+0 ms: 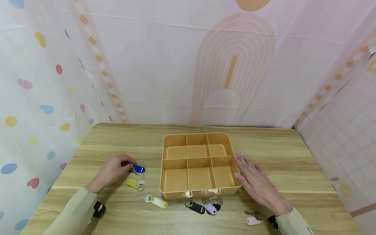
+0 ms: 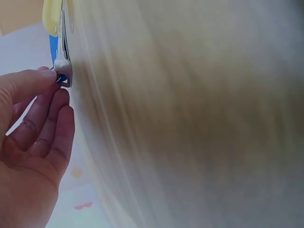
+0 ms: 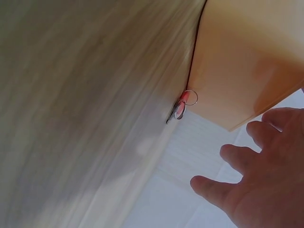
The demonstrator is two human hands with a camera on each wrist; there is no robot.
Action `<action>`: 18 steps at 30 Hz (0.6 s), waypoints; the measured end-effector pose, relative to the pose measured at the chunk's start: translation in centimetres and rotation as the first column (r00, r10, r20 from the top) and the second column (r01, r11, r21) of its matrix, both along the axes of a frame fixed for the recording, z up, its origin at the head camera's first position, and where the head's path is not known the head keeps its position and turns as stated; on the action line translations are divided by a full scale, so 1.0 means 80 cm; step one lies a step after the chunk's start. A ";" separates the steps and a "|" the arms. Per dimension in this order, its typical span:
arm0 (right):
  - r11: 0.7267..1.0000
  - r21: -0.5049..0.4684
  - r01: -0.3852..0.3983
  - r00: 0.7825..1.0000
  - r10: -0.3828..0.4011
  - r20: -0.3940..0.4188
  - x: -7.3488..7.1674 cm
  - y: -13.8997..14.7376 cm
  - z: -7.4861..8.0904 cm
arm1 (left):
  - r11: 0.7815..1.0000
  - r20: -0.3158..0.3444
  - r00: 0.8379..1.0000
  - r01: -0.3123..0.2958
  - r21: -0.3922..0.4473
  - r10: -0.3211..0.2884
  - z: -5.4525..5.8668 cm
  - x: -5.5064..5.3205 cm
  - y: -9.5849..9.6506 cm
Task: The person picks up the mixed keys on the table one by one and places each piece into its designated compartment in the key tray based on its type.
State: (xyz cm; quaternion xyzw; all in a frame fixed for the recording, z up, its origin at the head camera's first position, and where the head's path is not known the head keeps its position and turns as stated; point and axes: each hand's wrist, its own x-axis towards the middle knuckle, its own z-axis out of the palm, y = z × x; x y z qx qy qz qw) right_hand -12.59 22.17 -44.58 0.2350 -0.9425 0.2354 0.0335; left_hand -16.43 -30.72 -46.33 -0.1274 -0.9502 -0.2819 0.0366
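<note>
My left hand (image 1: 113, 171) pinches the ring end of a key with a blue key tag (image 1: 139, 168) between thumb and finger, low at the table's left. In the left wrist view the silver key (image 2: 61, 64) shows at the fingertips, with the blue tag partly hidden behind it. Just below that tag lies a yellow-tagged key (image 1: 133, 183). Flat and with straight fingers, my right hand (image 1: 258, 182) touches the right side of an orange six-compartment box (image 1: 199, 195). A red key tag (image 3: 183, 98) with a ring lies beside the box in the right wrist view.
Before the box lie another yellow key tag (image 1: 159, 203), a black one (image 1: 196, 208), a lilac one (image 1: 210, 209) and a pink one (image 1: 253, 221), each near keys. A patterned curtain (image 1: 164, 65) hangs behind the wooden table (image 1: 132, 140).
</note>
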 end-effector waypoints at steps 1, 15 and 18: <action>1.000 -0.002 -0.001 1.000 0.001 0.001 0.000 -0.001 0.000 | 1.000 -0.008 1.000 -0.004 0.004 0.004 0.000 0.000 0.000; 1.000 0.008 -0.014 1.000 0.014 -0.006 -0.001 -0.007 0.000 | 0.998 -0.204 0.979 -0.007 0.058 0.019 0.013 0.005 0.004; 1.000 0.005 -0.010 1.000 0.010 -0.005 -0.001 -0.007 0.000 | 0.998 -0.240 0.971 0.000 0.066 0.016 0.019 0.007 0.007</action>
